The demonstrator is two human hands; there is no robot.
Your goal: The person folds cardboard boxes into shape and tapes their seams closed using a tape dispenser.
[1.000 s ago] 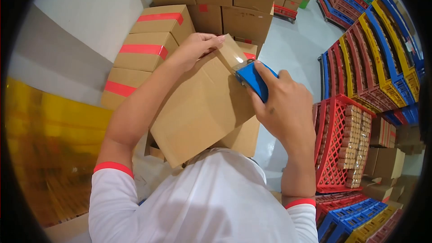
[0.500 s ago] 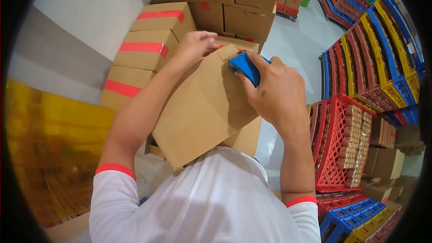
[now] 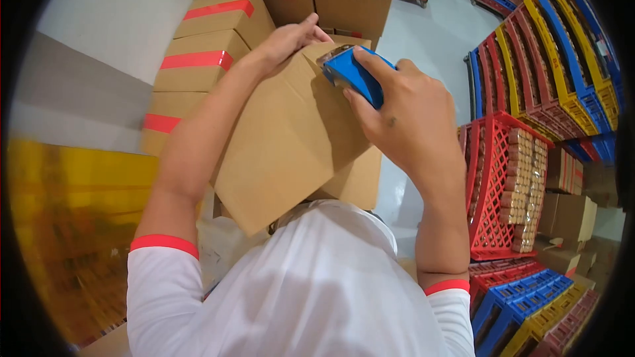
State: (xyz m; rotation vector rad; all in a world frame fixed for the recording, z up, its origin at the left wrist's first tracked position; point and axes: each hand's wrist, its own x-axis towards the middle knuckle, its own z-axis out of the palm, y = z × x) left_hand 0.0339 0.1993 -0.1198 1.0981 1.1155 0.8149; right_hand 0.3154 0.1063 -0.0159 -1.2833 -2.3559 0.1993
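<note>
A brown cardboard box sits tilted right in front of my body, one corner toward my shirt. My right hand is wrapped round a blue tape dispenser, whose metal front end lies at the box's far upper edge. At that same far edge, on the left side, my left hand has its fingers stretched out, some partly hidden behind the cardboard. Whether they press on the box I cannot tell. Another carton shows beneath the box.
Cartons with red tape are stacked ahead on the left, with larger cartons behind. On the right stand tall stacks of coloured crates and a red crate filled with packed items. A yellow translucent sheet hangs at left.
The dispenser and my right hand have shifted slightly up and left in view. My left hand has moved up a little, its fingers now straighter. The whole view has shifted slightly.
</note>
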